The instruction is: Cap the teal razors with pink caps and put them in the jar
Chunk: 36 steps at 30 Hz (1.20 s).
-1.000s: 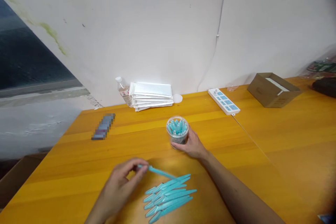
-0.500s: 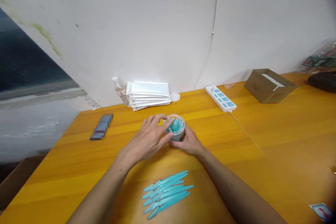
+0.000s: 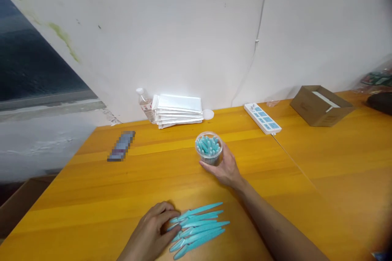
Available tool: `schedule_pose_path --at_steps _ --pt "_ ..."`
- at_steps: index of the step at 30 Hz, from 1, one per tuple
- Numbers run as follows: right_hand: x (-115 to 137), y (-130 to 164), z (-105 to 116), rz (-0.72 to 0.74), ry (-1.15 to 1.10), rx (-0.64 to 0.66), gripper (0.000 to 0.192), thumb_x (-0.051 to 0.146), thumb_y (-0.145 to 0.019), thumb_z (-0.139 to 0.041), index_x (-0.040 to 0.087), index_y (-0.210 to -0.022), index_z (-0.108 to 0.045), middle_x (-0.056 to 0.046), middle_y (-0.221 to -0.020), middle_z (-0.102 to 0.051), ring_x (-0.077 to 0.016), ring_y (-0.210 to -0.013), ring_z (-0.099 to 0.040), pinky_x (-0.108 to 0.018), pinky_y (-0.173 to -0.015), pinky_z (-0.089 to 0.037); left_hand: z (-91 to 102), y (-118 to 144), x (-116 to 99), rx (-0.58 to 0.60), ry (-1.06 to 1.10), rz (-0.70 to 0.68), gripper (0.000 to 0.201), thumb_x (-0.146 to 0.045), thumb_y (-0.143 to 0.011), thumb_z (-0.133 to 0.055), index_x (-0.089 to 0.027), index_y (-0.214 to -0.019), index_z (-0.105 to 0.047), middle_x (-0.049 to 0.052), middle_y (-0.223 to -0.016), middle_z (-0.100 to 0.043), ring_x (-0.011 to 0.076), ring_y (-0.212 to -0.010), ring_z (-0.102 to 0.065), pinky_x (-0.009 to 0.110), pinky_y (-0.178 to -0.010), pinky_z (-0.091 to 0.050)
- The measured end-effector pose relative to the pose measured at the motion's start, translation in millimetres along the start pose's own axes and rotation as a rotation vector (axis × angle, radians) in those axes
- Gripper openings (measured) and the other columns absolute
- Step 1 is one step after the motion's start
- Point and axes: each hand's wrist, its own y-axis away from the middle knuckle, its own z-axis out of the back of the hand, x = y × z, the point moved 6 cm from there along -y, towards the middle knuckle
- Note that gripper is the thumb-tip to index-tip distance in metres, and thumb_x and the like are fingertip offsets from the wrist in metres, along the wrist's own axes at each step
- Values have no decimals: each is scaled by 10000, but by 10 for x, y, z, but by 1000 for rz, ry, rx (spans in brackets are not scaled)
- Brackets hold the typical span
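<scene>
- Big orange wooden table (image 3: 321, 163) fills most of my view, pushed against a white wall.
- Cardboard box (image 3: 321, 104) at the far right, a stack of white packets (image 3: 179, 110) at the back edge, power strip (image 3: 262, 118) between them.
- Right hand (image 3: 225, 167) is wrapped round a clear plastic cup (image 3: 208, 149) packed with teal sticks, standing upright mid-table.
- Left hand (image 3: 153, 232) rests with loosely curled fingers on the end of the pile of teal sticks (image 3: 197, 226) lying near my edge; can't tell if it's pinching one.
</scene>
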Motion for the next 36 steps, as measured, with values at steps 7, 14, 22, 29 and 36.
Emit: schedule_pose_path --at_steps 7,14,22,29,36 --pt "-18 72 -76 14 -32 78 783 453 -659 -850 236 -1328 -508 -106 -1231 -662 -293 -1124 -639 -444 -1007 -505 37 -16 -76 -27 73 -25 272 -374 -982 -498 -225 -891 -706 62 -907 -681 182 -849 -638 255 -771 -498" --pt "-114 94 -165 -12 -56 141 816 463 -663 -845 219 -1355 -490 -106 -1245 -663 -289 -1139 -641 -423 -1008 -501 -68 -95 -118 -72 -33 24 201 -381 -931 -576 -274 -1010 -727 50 -1004 -685 205 -934 -651 278 -824 -497" --pt "-100 90 -148 34 -44 160 868 467 -681 -838 216 -1411 -443 -116 -1349 -611 -285 -1245 -585 -410 -1080 -453 -82 -284 -283 -23 3 33 150 -292 -916 -561 -226 -885 -692 42 -926 -663 194 -884 -623 283 -772 -456" --pt "-109 84 -148 55 -46 153 884 468 -670 -845 200 -1411 -444 -127 -1363 -599 -289 -1260 -575 -428 -1096 -442 -122 -269 -290 -7 17 9 151 -265 -945 -516 -206 -853 -621 24 -866 -647 172 -820 -596 272 -737 -436" --pt "-137 85 -151 55 -65 147 874 450 -655 -857 216 -1399 -463 -116 -1314 -630 -292 -1210 -608 -442 -1061 -475 346 -199 -325 -177 74 -53 219 -340 -1002 -460 -205 -922 -613 15 -838 -672 145 -756 -622 250 -709 -494"
